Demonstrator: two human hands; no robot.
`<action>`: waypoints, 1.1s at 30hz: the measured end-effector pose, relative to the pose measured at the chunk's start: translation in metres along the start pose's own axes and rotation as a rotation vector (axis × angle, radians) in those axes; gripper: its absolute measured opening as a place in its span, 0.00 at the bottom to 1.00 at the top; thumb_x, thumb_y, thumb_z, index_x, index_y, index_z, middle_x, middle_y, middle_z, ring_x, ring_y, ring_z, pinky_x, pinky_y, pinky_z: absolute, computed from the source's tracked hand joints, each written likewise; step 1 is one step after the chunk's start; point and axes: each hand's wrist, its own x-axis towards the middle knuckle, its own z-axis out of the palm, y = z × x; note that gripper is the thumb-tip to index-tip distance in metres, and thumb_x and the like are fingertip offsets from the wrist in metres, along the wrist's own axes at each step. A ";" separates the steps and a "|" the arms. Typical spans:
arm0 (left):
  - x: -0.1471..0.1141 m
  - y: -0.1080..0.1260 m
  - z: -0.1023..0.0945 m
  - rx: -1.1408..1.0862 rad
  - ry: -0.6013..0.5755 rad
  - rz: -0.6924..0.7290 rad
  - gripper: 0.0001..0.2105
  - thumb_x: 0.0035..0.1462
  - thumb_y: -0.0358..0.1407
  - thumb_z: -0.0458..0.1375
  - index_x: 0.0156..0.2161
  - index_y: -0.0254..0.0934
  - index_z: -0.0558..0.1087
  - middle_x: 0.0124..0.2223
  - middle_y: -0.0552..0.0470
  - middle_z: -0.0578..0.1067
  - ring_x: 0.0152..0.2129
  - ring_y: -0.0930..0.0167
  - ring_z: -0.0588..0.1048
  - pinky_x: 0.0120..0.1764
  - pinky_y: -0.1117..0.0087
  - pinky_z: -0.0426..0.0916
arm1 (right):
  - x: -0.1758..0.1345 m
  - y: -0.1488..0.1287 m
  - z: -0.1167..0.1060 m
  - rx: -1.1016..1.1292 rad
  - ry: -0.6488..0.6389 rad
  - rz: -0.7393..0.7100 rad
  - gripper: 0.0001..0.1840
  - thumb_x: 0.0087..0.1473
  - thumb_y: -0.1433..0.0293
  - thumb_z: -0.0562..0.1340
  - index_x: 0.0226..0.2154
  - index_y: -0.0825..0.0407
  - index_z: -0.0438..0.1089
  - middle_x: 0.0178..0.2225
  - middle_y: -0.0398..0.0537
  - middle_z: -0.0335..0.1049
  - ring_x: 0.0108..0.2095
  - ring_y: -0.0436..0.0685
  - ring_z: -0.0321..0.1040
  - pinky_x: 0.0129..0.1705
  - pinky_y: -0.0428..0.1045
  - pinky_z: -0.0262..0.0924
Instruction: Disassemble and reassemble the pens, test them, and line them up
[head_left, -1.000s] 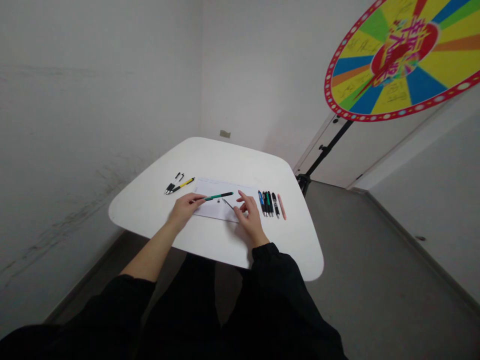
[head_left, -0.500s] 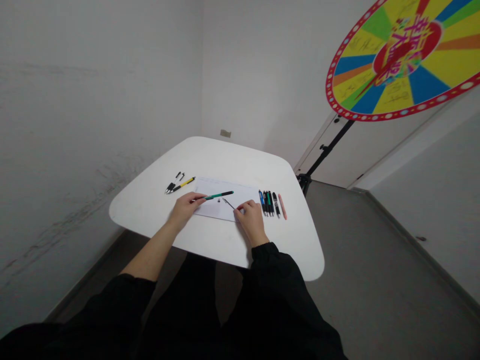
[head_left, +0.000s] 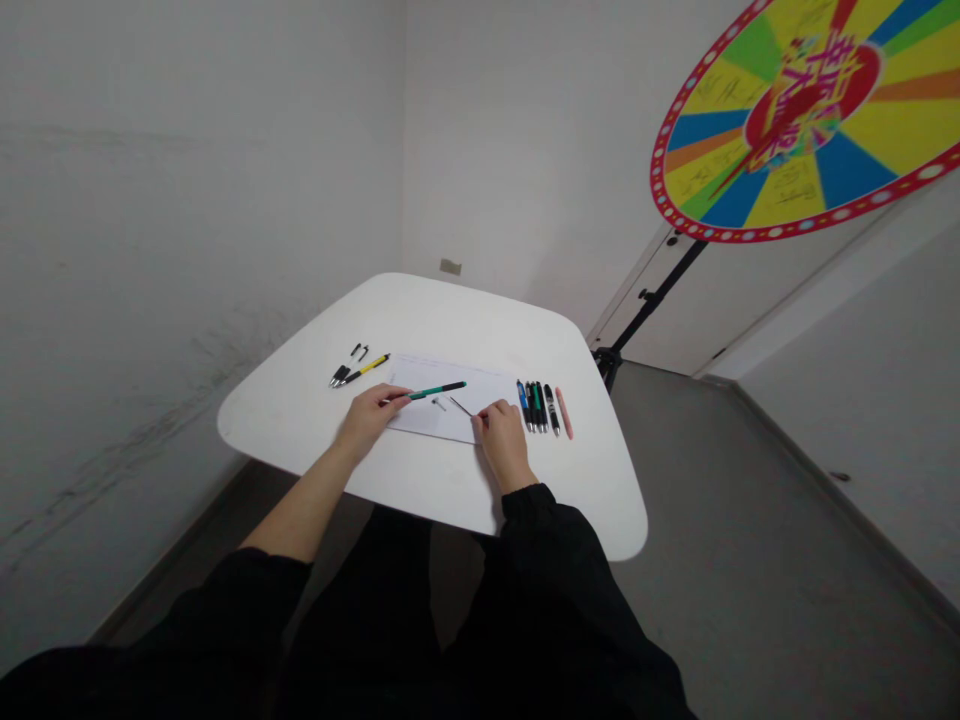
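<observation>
My left hand (head_left: 367, 412) pinches the end of a green and black pen barrel (head_left: 439, 390), which points right above the paper. My right hand (head_left: 500, 428) is closed on a thin dark pen refill (head_left: 460, 406), its free end pointing up and left toward the barrel. Between the two hands, small pen parts (head_left: 439, 404) lie on the white sheet of paper (head_left: 420, 424): a dark bit and a slim pale piece, possibly a spring, too small to be sure.
Right of the paper, several pens (head_left: 536, 407) lie in a row, with a pink pen (head_left: 564, 413) at its end. A yellow and black pen (head_left: 366, 369) and other pen parts lie at the left. Behind the white table (head_left: 480, 302) stands a colourful prize wheel (head_left: 806, 120).
My right hand has drawn the refill slightly to the right. A slim pale piece now lies by the dark bit, where the refill's end was. My left hand has barely moved.
</observation>
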 end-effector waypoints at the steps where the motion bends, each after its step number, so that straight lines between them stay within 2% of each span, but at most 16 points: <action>1: 0.000 0.000 0.000 0.000 0.000 0.000 0.14 0.56 0.46 0.63 0.41 0.42 0.83 0.43 0.49 0.82 0.41 0.63 0.77 0.47 0.62 0.70 | 0.000 0.000 0.000 0.000 0.003 -0.003 0.10 0.64 0.71 0.60 0.33 0.52 0.76 0.39 0.55 0.73 0.43 0.65 0.64 0.48 0.58 0.61; 4: 0.000 0.001 0.000 -0.002 -0.004 0.006 0.14 0.56 0.47 0.63 0.42 0.42 0.83 0.43 0.49 0.82 0.41 0.62 0.77 0.47 0.62 0.70 | 0.001 0.002 -0.001 0.042 0.017 0.008 0.09 0.65 0.71 0.59 0.35 0.52 0.75 0.39 0.55 0.74 0.43 0.64 0.66 0.48 0.57 0.62; 10: 0.001 0.001 0.000 -0.004 0.036 -0.013 0.16 0.56 0.49 0.63 0.41 0.41 0.83 0.43 0.48 0.82 0.41 0.62 0.76 0.47 0.61 0.71 | 0.002 0.005 -0.003 0.280 0.075 0.110 0.11 0.65 0.64 0.59 0.37 0.51 0.74 0.36 0.54 0.77 0.38 0.62 0.72 0.42 0.55 0.65; 15: 0.001 0.001 0.000 0.000 0.057 -0.030 0.16 0.56 0.49 0.63 0.41 0.42 0.83 0.44 0.48 0.82 0.42 0.62 0.76 0.47 0.61 0.71 | 0.002 0.003 -0.005 0.426 0.108 0.198 0.12 0.62 0.61 0.60 0.35 0.51 0.75 0.33 0.51 0.78 0.36 0.61 0.73 0.41 0.55 0.65; 19: 0.002 -0.001 0.000 -0.020 0.065 -0.042 0.15 0.56 0.47 0.63 0.42 0.41 0.83 0.44 0.48 0.82 0.42 0.62 0.77 0.47 0.62 0.71 | 0.003 0.007 -0.005 0.564 0.183 0.268 0.12 0.60 0.61 0.60 0.37 0.51 0.75 0.36 0.52 0.77 0.37 0.60 0.72 0.42 0.55 0.66; 24: 0.003 -0.002 0.000 -0.026 0.068 -0.037 0.14 0.56 0.46 0.63 0.42 0.41 0.83 0.44 0.47 0.82 0.43 0.62 0.77 0.48 0.61 0.71 | 0.006 0.013 -0.006 0.601 0.268 0.207 0.12 0.60 0.64 0.59 0.39 0.51 0.75 0.40 0.53 0.73 0.41 0.61 0.69 0.46 0.57 0.66; 33: 0.003 -0.001 -0.001 -0.006 0.076 -0.032 0.14 0.56 0.47 0.63 0.41 0.41 0.83 0.45 0.47 0.82 0.43 0.61 0.76 0.49 0.60 0.71 | 0.005 0.013 -0.012 0.521 0.371 0.124 0.11 0.65 0.67 0.55 0.39 0.49 0.73 0.40 0.52 0.66 0.42 0.61 0.65 0.47 0.58 0.66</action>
